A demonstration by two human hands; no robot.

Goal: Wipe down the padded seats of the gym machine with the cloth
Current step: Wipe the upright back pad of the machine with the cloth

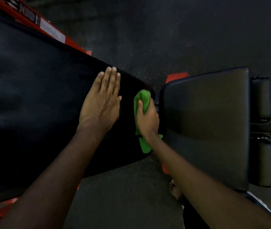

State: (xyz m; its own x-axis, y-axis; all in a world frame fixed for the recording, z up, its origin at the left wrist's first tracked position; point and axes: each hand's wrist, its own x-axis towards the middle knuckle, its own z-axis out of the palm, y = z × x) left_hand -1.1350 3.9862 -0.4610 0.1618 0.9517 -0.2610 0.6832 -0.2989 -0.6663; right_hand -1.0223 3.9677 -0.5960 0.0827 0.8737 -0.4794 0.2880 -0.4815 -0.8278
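Right hand (148, 120) grips the cloth (142, 103) at the back pad's (40, 96) narrow end; left hand (100, 103) lies flat on it, fingers straight. Keep strokes overlapping, then do the seat pad (205, 126).

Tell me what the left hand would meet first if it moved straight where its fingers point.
Probably nothing: beyond the left hand the black pad ends, then only floor shows.

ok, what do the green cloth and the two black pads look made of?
The green cloth looks like soft fabric, maybe microfibre: it bunches and folds. The long pad and short pad: likely vinyl or faux leather, smooth, dull sheen, rounded edges.
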